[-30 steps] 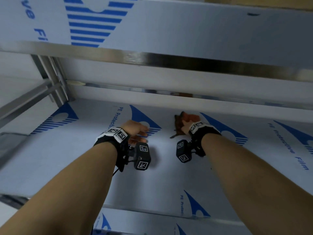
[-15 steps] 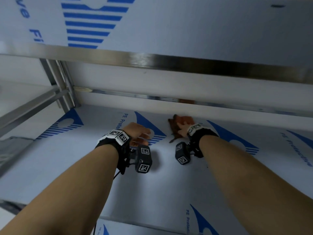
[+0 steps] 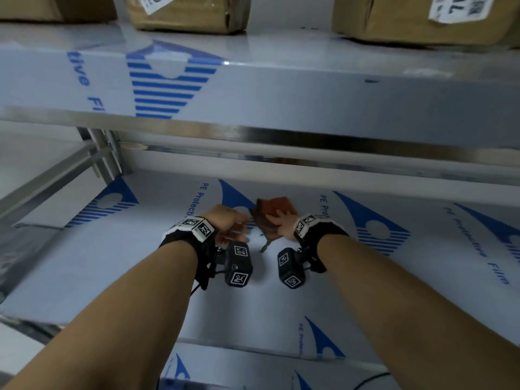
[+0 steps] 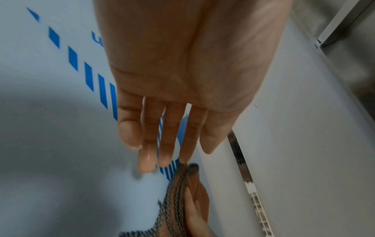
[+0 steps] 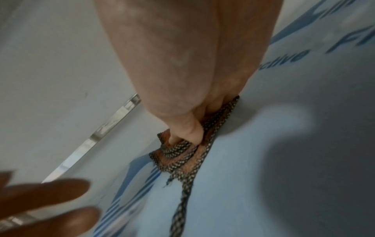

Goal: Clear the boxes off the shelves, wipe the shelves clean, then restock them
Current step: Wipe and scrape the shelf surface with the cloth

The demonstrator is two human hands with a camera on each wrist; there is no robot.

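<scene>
Now | boxes [image 3: 187, 12]: three; cloth [image 3: 274, 213]: one, right hand [image 3: 282, 228] pinching; left hand [image 3: 228, 225] flat

Shelf surface [image 3: 118, 266]: bare film-covered sheet to the left, right and front of both hands, room to slide either way
Above the hands: the upper shelf [image 3: 281, 88] overhangs, its steel front rail [image 3: 253, 135] low across the opening
Back: a steel strip [image 3: 281, 160] runs along the rear edge just behind the cloth [image 3: 274, 216]
Left end: upright post [image 3: 108, 153] and slanted brace [image 3: 47, 181] close that side
Middle: left hand [image 3: 228, 223] spread flat just beside the right hand [image 3: 282, 226], which presses the cloth; narrow gap between them
Upper shelf top: cardboard boxes [image 3: 185, 12] fill the back, a gap between two of them
</scene>
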